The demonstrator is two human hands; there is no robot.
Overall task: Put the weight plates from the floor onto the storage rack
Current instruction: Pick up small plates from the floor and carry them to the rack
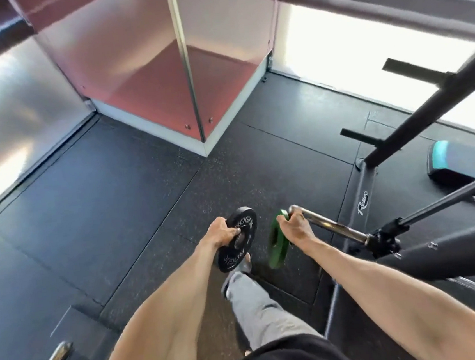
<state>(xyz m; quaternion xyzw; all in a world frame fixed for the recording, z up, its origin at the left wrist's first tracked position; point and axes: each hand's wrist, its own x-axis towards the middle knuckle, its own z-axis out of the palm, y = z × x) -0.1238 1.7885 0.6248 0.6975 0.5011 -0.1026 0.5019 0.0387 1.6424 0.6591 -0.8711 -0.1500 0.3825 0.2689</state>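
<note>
black rubber floor | red pillar | teal step platform

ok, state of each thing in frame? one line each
left hand: closed on the black plate
black plate: held off the floor, face toward camera
right hand: gripping the green plate
green plate: held upright, edge-on, beside the chrome peg's tip
chrome peg: bare, no plate on it
storage rack: standing on the floor, upper black pegs bare
</note>
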